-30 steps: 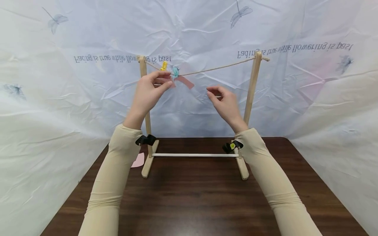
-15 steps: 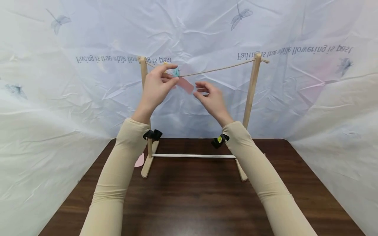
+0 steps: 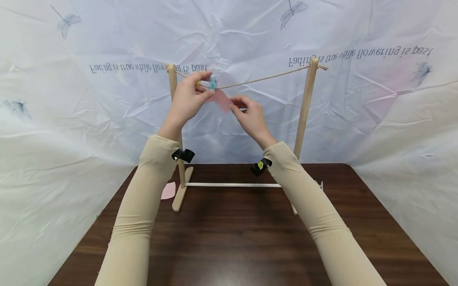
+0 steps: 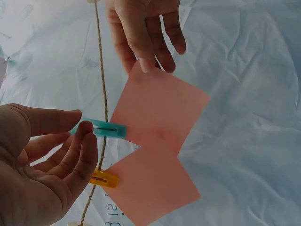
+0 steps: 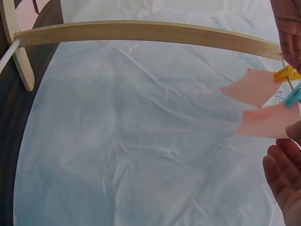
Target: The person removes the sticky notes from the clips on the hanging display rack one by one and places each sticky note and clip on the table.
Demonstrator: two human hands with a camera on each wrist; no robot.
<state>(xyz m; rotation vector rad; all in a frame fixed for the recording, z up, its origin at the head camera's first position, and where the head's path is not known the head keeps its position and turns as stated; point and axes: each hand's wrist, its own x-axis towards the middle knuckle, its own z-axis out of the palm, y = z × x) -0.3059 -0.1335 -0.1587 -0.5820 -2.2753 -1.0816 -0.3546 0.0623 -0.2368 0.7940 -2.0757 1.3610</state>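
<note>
note (image 4: 160,101), pink, at cord (image 4: 101,61) beside teal clip (image 4: 112,129); probably light, flexible, easily creased: take by edge. left hand (image 4: 44,160) pinches clip; right hand (image 4: 146,30) pinches note corner.

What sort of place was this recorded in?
Probably a makeshift indoor recording booth: printed cloth screens the back and both sides of a brown table, and a wooden frame strung with cord stands on it.

teal clothespin (image 4: 115,130) in left hand (image 4: 51,162) | yellow-orange clothespin (image 4: 107,179) beside it | plain pink paper (image 4: 160,106) at right hand (image 4: 141,28) | brown wood-grain table (image 3: 229,234) below hands | pale dragonfly-printed backdrop (image 3: 247,47) behind hands
</note>
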